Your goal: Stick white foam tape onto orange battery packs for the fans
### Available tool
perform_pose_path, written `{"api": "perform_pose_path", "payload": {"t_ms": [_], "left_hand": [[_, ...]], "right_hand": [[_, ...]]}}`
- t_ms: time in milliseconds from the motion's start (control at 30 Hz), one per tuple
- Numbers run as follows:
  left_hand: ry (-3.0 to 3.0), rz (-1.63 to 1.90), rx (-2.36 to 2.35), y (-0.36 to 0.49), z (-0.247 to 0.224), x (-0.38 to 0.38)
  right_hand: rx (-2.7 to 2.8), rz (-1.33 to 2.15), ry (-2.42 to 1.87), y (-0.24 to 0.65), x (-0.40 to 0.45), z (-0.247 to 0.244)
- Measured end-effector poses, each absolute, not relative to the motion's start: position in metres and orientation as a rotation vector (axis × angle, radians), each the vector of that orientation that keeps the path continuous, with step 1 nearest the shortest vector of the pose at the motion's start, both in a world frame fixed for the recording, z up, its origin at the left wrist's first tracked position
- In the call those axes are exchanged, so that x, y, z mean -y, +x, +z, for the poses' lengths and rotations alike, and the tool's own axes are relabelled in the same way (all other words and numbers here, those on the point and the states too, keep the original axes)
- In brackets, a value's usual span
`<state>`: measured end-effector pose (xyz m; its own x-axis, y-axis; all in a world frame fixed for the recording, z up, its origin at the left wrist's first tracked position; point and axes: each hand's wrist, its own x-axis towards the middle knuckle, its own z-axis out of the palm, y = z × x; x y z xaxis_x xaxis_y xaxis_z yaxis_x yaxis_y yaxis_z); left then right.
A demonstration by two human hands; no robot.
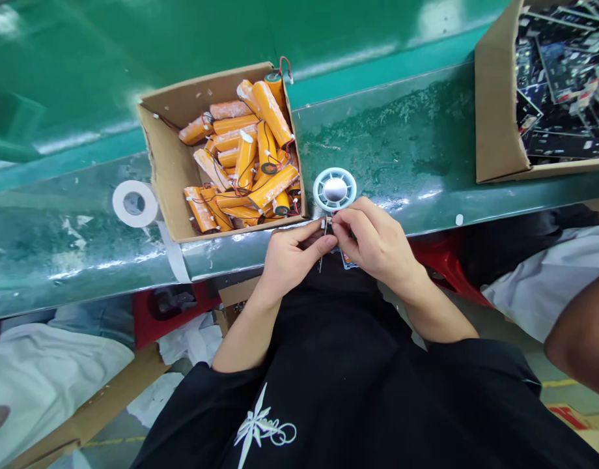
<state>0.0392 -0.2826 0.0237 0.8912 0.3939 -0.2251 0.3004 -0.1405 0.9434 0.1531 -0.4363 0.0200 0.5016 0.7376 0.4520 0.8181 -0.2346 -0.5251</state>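
1. Our left hand (292, 260) pinches a thin flat part (325, 229) in mid-frame, finger and thumb close together
2. Our right hand (372, 241), fingertips close too, pinches a tiny pale bit (329, 220); we cannot tell what it is
3. If we push hard or crooked, the thin flat part might bend or slip
4. Just above sits a smooth round wheel (334, 189) with blue spokes
5. Upper left, a cardboard box (168, 176) holds shiny orange tubes (273, 114)

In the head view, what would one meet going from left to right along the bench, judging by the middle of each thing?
White tape roll, cardboard box of orange cylinders, left hand, round light-blue part, right hand, small white piece, another cardboard box of dark circuit boards.
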Motion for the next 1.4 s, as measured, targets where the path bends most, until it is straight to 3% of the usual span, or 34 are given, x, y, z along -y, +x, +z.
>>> {"api": "perform_pose_path", "payload": {"t_ms": [800,1400], "left_hand": [[1.513,-0.100,-0.468,0.039,0.026,0.282],[1.655,0.024,-0.427,0.044,0.031,0.271]], "right_hand": [[1.178,-0.044,-1.979,0.156,0.446,0.008],[1.620,-0.114,-1.641,0.199,0.436,0.007]]}}
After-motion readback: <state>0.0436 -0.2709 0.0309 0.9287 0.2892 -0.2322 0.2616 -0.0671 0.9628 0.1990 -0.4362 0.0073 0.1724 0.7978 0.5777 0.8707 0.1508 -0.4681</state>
